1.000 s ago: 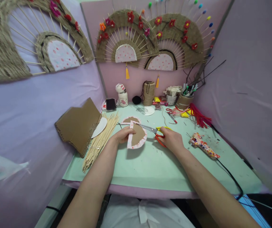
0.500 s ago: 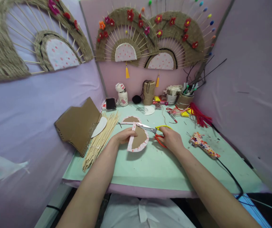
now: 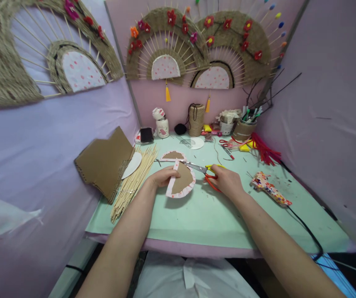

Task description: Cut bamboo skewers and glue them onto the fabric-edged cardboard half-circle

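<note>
Between the thumb and fingers of my left hand (image 3: pixel 163 177) is a half-round cardboard piece (image 3: pixel 184 179), edged with pink-spotted white cloth folded over its rim. It is held tilted above the table, its straight side toward my left hand. My right hand (image 3: pixel 227 180) grips scissors (image 3: pixel 200 167) with one yellow and one red handle loop. The blades reach left to the upper corner of the piece and look closed or nearly so. Just behind lies a second half-round cardboard piece (image 3: pixel 173 155) with the same cloth border.
Thin wooden sticks (image 3: pixel 134 182) and folded brown cardboard (image 3: pixel 105 161) lie on the left. A flower-patterned glue gun (image 3: pixel 269 189) rests on the right, its black cord running off the edge. A twine spool (image 3: pixel 196 120) and a pen pot (image 3: pixel 245 126) stand at the back.
The scissor blades have drawn closer together at the piece's upper corner. Both hands stay in nearly the same place; the whole view has shifted slightly.
</note>
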Demonstrator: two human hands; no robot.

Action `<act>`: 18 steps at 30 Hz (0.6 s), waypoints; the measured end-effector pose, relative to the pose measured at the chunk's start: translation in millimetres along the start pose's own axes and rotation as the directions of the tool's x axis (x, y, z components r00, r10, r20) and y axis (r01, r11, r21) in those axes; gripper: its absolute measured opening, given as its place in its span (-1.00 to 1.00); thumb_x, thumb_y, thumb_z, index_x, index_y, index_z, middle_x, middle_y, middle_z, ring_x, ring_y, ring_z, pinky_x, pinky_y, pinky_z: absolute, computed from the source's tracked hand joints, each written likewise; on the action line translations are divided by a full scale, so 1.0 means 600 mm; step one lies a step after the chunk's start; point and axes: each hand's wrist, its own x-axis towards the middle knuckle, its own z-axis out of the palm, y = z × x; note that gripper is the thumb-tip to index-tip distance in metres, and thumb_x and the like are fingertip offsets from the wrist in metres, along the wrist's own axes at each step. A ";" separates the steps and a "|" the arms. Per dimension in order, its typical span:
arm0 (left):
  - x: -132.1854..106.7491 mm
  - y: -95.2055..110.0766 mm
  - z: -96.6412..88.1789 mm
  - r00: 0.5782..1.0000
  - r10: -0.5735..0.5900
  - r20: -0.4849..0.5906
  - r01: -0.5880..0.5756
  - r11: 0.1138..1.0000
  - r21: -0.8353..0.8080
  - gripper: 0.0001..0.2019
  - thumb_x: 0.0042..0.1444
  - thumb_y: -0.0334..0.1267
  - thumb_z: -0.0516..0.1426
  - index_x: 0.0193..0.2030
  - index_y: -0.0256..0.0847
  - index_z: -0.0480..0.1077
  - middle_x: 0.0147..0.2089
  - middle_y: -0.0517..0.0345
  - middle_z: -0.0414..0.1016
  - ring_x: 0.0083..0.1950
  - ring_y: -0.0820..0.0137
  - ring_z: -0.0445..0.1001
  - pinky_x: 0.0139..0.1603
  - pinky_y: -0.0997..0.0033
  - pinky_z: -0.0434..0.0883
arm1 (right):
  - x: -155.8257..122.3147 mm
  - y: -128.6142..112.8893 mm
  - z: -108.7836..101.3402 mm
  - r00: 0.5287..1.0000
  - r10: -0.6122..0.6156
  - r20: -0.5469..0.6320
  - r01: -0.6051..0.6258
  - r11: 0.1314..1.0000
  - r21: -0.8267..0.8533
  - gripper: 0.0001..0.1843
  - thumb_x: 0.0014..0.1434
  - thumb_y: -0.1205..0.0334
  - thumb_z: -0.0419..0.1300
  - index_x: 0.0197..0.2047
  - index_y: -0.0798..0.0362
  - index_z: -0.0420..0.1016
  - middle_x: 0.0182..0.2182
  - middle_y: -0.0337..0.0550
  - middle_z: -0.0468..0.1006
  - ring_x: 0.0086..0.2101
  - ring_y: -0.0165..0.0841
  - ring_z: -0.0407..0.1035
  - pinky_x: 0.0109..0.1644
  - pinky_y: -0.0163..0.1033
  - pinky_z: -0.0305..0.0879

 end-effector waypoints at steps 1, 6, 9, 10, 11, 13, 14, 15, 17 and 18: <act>0.000 0.000 0.000 1.000 0.003 -0.002 -0.003 1.000 0.004 -0.60 -0.26 -0.39 0.19 -0.17 -0.27 0.40 -0.27 0.04 0.57 -0.26 0.28 0.53 -0.18 0.30 0.43 | 0.000 0.000 0.000 1.000 -0.007 -0.015 0.007 1.000 0.019 -0.69 0.16 -0.09 0.09 -0.22 -0.05 0.41 -0.36 -0.18 0.55 -0.41 -0.30 0.38 -0.51 -0.29 -0.15; 0.000 0.000 0.005 1.000 -0.026 0.015 0.025 0.999 0.023 -0.62 -0.27 -0.42 0.19 -0.18 -0.28 0.42 -0.25 0.02 0.58 -0.25 0.27 0.53 -0.17 0.30 0.43 | 0.000 -0.004 -0.002 0.994 -0.079 -0.079 0.089 0.988 0.125 -0.64 0.10 -0.06 0.19 -0.12 -0.03 0.40 -0.18 -0.12 0.56 -0.19 -0.25 0.41 -0.40 -0.29 0.08; 0.000 0.000 0.010 0.997 -0.071 0.042 0.069 0.997 0.036 -0.65 -0.27 -0.42 0.19 -0.23 -0.28 0.43 -0.28 0.04 0.57 -0.27 0.28 0.53 -0.20 0.32 0.43 | 0.000 -0.007 -0.003 0.996 -0.073 -0.060 0.080 0.989 0.127 -0.65 0.10 -0.06 0.20 -0.13 -0.03 0.40 -0.19 -0.15 0.57 -0.19 -0.24 0.41 -0.41 -0.29 0.08; 0.000 0.000 0.011 0.995 -0.083 0.053 0.081 0.996 0.041 -0.66 -0.28 -0.42 0.20 -0.24 -0.28 0.42 -0.30 0.05 0.57 -0.28 0.29 0.52 -0.22 0.32 0.43 | 0.000 -0.007 -0.002 0.996 -0.070 -0.054 0.077 0.989 0.123 -0.65 0.11 -0.07 0.20 -0.13 -0.03 0.40 -0.19 -0.15 0.57 -0.19 -0.24 0.41 -0.41 -0.29 0.06; 0.000 0.000 0.012 0.994 -0.090 0.062 0.087 0.995 0.046 -0.66 -0.28 -0.42 0.20 -0.24 -0.28 0.42 -0.31 0.06 0.56 -0.29 0.30 0.52 -0.22 0.33 0.43 | 0.000 -0.007 -0.002 0.996 -0.068 -0.049 0.074 0.990 0.119 -0.64 0.11 -0.08 0.20 -0.14 -0.03 0.40 -0.20 -0.14 0.57 -0.20 -0.24 0.41 -0.42 -0.30 0.05; 0.000 -0.001 0.012 0.993 -0.093 0.073 0.089 0.995 0.054 -0.67 -0.28 -0.41 0.20 -0.25 -0.27 0.41 -0.31 0.07 0.56 -0.29 0.31 0.52 -0.22 0.33 0.43 | 0.001 -0.006 -0.001 0.997 -0.066 -0.040 0.070 0.991 0.111 -0.65 0.11 -0.10 0.18 -0.16 -0.03 0.40 -0.21 -0.14 0.57 -0.22 -0.24 0.41 -0.44 -0.30 0.01; 0.000 -0.001 0.011 0.993 -0.095 0.074 0.091 0.994 0.060 -0.67 -0.27 -0.41 0.20 -0.25 -0.27 0.40 -0.30 0.07 0.56 -0.29 0.30 0.52 -0.22 0.33 0.43 | 0.001 -0.005 0.000 0.997 -0.065 -0.035 0.068 0.992 0.105 -0.66 0.12 -0.09 0.17 -0.17 -0.03 0.40 -0.23 -0.14 0.57 -0.23 -0.24 0.41 -0.45 -0.30 -0.01; 0.000 -0.002 0.011 0.992 -0.098 0.074 0.094 0.994 0.064 -0.67 -0.27 -0.41 0.20 -0.25 -0.27 0.40 -0.30 0.06 0.56 -0.28 0.30 0.52 -0.21 0.32 0.43 | 0.001 -0.004 0.001 0.997 -0.064 -0.031 0.067 0.993 0.098 -0.68 0.13 -0.09 0.17 -0.19 -0.03 0.40 -0.25 -0.15 0.57 -0.25 -0.25 0.41 -0.46 -0.30 -0.03; 0.000 -0.002 0.010 0.992 -0.105 0.068 0.101 0.993 0.065 -0.68 -0.27 -0.41 0.20 -0.25 -0.27 0.40 -0.30 0.07 0.56 -0.27 0.29 0.52 -0.20 0.31 0.43 | 0.001 -0.003 0.002 0.998 -0.064 -0.029 0.066 0.995 0.079 -0.71 0.13 -0.06 0.16 -0.21 -0.03 0.41 -0.29 -0.15 0.56 -0.29 -0.27 0.40 -0.47 -0.30 -0.08; 0.000 -0.002 0.009 0.992 -0.107 0.065 0.103 0.993 0.061 -0.68 -0.27 -0.41 0.21 -0.26 -0.27 0.40 -0.31 0.07 0.56 -0.28 0.29 0.52 -0.20 0.31 0.43 | 0.001 -0.002 0.002 0.997 -0.065 -0.029 0.067 0.995 0.070 -0.72 0.13 -0.05 0.16 -0.22 -0.03 0.41 -0.31 -0.15 0.56 -0.31 -0.28 0.40 -0.48 -0.30 -0.09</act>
